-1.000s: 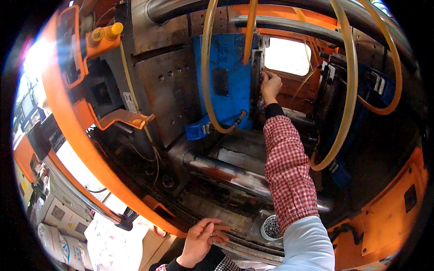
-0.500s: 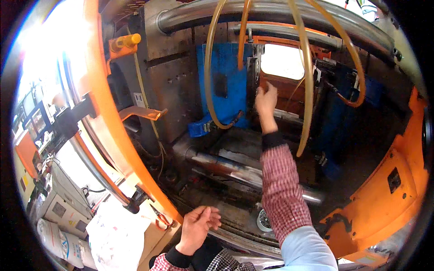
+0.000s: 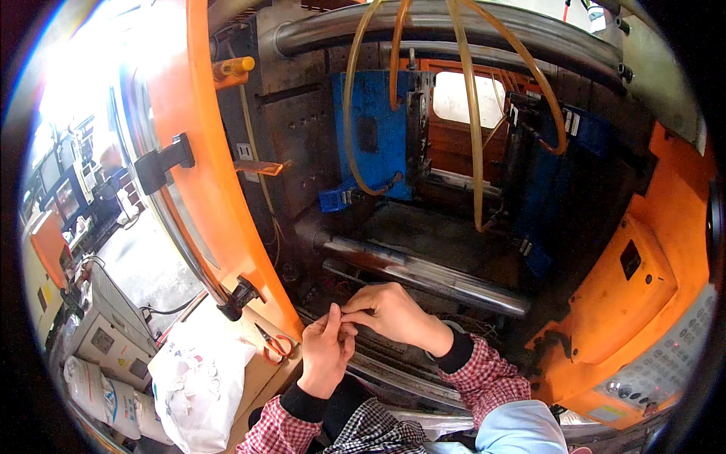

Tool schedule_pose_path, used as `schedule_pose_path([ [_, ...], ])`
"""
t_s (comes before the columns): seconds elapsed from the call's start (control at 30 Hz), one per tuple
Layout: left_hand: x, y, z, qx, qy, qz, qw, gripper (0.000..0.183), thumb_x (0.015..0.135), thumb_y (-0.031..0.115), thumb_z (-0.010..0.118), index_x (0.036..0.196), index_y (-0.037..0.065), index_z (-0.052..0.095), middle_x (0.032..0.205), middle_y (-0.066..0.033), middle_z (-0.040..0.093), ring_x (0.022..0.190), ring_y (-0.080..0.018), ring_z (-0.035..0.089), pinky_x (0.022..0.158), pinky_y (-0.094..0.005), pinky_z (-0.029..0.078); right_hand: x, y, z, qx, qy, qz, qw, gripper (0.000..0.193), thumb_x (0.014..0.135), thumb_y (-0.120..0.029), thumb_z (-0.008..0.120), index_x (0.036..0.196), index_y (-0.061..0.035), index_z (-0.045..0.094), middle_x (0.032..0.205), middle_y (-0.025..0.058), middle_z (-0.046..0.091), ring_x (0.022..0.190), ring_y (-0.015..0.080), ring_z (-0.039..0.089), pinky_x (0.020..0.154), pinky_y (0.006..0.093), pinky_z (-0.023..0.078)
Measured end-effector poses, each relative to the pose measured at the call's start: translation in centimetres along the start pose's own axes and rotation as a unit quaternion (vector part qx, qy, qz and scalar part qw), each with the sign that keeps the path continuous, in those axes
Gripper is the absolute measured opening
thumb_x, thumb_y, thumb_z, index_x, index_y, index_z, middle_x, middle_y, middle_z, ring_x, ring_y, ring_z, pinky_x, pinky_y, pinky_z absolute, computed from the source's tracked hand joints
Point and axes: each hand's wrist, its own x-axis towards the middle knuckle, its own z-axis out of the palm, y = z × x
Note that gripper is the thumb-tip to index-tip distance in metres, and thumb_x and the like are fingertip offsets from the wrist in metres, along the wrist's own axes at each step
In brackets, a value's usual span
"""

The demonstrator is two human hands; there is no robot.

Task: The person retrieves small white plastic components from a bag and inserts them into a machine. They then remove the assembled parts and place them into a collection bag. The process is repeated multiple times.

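My left hand (image 3: 325, 357) and my right hand (image 3: 402, 318) meet fingertip to fingertip low in front of the machine. The right thumb and fingers are pinched together against the left fingertips; whatever they hold, if anything, is too small to make out. Left fingers are curled with the thumb raised. Just beyond my hands lies a shiny lower steel bar (image 3: 423, 274). Behind it stand a blue mould half (image 3: 386, 136) at the left and another dark blue mould half (image 3: 541, 189) at the right, apart from each other.
Yellowish hoses (image 3: 475, 129) loop down before the moulds. An orange door frame (image 3: 227, 197) stands at the left, and an orange panel with buttons (image 3: 665, 356) at the right. Orange-handled scissors (image 3: 278, 346) lie by a white plastic bag (image 3: 200, 393) with small white pieces on it.
My right hand has come back from between the mould halves and down to my left hand. Their fingertips now meet. The view has shifted a little.
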Motion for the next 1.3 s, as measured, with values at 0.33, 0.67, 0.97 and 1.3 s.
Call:
schedule_pose_path([
  [0.33, -2.7, 6.2, -1.5, 0.506, 0.216, 0.62, 0.559, 0.047, 0.09, 0.012, 0.046, 0.131, -0.006, 0.029, 0.132, -0.019, 0.037, 0.125, -0.0295, 0.034, 0.105, -0.04, 0.022, 7.7, 11.9, -7.0, -0.057, 0.549, 0.068, 0.831, 0.013, 0.084, -0.009, 0.06, 0.089, 0.0019, 0.066, 0.082, 0.0117, 0.067, 0.073, 0.0172, 0.063, 0.064, 0.0273, 0.048],
  [0.67, 3.2, 10.9, -7.3, 0.426, 0.254, 0.541, 0.679, 0.03, 0.096, 0.01, 0.042, 0.123, 0.0, 0.034, 0.095, -0.011, 0.057, 0.089, -0.0147, 0.054, 0.08, -0.0252, 0.041, 20.6, 27.9, -18.1, -0.049, 0.638, 0.19, 0.745, 0.021, 0.08, -0.018, 0.064, 0.09, 0.0001, 0.07, 0.082, 0.0165, 0.068, 0.077, 0.0271, 0.065, 0.072, 0.036, 0.048],
  [0.97, 4.4, 10.3, -8.1, 0.417, 0.294, 0.585, 0.631, 0.032, 0.094, 0.009, 0.047, 0.123, 0.001, 0.036, 0.089, -0.009, 0.055, 0.085, -0.0136, 0.056, 0.074, -0.0227, 0.043, 23.0, 31.4, -19.7, -0.123, 0.603, 0.189, 0.765, 0.021, 0.075, -0.018, 0.069, 0.087, -0.0004, 0.069, 0.084, 0.0203, 0.065, 0.079, 0.0343, 0.062, 0.073, 0.0399, 0.047],
  [1.3, 4.4, 10.3, -7.7, 0.424, 0.296, 0.569, 0.639, 0.036, 0.093, 0.009, 0.049, 0.125, 0.001, 0.035, 0.096, -0.0087, 0.053, 0.082, -0.0109, 0.054, 0.067, -0.018, 0.04, 22.9, 31.2, -19.9, -0.142, 0.609, 0.165, 0.763, 0.02, 0.075, -0.016, 0.069, 0.087, -0.0003, 0.07, 0.083, 0.0202, 0.065, 0.079, 0.0345, 0.063, 0.073, 0.0405, 0.048],
])
